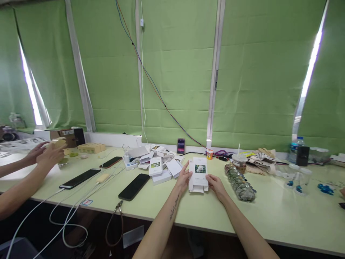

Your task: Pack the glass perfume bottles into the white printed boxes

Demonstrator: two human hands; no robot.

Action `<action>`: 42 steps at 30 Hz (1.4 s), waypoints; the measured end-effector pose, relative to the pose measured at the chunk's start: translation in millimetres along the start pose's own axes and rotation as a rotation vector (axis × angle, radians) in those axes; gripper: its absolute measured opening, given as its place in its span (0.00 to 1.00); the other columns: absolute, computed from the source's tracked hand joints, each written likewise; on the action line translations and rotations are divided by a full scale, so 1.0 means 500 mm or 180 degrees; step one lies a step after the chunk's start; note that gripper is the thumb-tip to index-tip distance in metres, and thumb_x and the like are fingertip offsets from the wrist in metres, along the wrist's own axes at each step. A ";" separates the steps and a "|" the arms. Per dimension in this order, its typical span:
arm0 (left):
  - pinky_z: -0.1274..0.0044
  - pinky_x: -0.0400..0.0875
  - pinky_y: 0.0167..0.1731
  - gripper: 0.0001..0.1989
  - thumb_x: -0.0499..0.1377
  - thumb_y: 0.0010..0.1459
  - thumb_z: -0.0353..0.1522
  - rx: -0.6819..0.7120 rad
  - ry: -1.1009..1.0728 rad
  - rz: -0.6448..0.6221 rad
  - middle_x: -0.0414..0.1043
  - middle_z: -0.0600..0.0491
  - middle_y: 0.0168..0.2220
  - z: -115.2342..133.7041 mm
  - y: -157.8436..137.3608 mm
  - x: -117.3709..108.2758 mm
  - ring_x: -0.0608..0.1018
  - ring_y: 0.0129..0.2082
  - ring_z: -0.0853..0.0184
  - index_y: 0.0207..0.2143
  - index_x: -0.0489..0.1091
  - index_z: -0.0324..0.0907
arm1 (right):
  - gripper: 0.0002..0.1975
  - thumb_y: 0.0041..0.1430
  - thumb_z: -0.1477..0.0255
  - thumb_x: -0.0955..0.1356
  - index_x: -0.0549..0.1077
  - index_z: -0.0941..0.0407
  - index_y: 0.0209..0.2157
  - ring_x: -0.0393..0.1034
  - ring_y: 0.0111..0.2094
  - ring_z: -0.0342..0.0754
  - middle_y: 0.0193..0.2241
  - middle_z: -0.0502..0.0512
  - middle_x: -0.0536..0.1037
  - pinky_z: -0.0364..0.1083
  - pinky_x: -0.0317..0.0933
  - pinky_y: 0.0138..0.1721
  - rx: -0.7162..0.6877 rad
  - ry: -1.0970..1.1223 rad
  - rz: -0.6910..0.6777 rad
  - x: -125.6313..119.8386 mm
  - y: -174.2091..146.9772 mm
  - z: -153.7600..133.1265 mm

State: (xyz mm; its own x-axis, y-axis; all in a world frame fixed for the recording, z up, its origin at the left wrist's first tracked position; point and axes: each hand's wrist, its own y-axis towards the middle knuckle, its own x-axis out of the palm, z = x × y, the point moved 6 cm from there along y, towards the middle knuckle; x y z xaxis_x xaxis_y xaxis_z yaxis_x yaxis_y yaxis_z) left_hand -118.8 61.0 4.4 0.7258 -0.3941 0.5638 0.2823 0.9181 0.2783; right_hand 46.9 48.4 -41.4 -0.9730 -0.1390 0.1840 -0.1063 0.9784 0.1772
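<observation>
A white cardboard box [198, 175] with a photo of a white flower on its front is held upright over the table, its near end flaps unfolded. My left hand [183, 178] grips its left edge, with the thumb on the front. At the right edge, my right hand [216, 185] has its fingers closed on the same box. A heap of similar white boxes [155, 166], some printed with flowers, lies to the left of my left hand. Just right of my right hand sits a row of round items in clear wrapping [239, 182].
A black phone [134, 186] lies left of my arms, with another phone [80, 178] and white cables further left. At far left, a co-worker's hands [52, 151] hold a yellowish item. A lidded cup with a straw [239, 159] and clear containers [303, 180] stand to the right.
</observation>
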 end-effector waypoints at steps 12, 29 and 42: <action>0.73 0.73 0.39 0.46 0.70 0.42 0.26 -0.0015 -0.0057 -0.0048 0.79 0.45 0.42 -0.004 0.004 -0.004 0.81 0.40 0.58 0.62 0.54 0.43 | 0.13 0.62 0.66 0.66 0.71 0.58 0.44 0.73 0.37 0.46 0.41 0.53 0.76 0.50 0.69 0.38 0.0014 0.0004 0.0055 0.000 -0.003 -0.003; 0.74 0.72 0.37 0.45 0.70 0.42 0.26 -0.0029 -0.0045 -0.0013 0.79 0.46 0.42 -0.005 0.004 -0.005 0.81 0.38 0.60 0.62 0.55 0.42 | 0.13 0.62 0.66 0.66 0.71 0.58 0.44 0.73 0.38 0.46 0.42 0.53 0.75 0.50 0.69 0.39 0.0008 0.0032 0.0029 0.002 -0.005 -0.005; 0.74 0.71 0.35 0.42 0.68 0.45 0.29 -0.0145 0.0134 -0.0050 0.78 0.45 0.45 -0.001 -0.003 0.008 0.79 0.40 0.59 0.61 0.56 0.46 | 0.13 0.62 0.66 0.66 0.70 0.58 0.45 0.73 0.39 0.47 0.43 0.54 0.75 0.51 0.69 0.40 -0.0075 0.0078 -0.0004 0.002 0.002 -0.004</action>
State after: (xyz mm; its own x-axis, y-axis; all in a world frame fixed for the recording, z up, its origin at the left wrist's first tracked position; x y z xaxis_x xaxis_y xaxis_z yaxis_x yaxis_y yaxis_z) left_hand -116.2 58.0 5.8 0.7465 -0.4072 0.5262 0.3214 0.9131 0.2507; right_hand 46.4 48.8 -39.2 -0.9676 -0.1442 0.2074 -0.1023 0.9744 0.2002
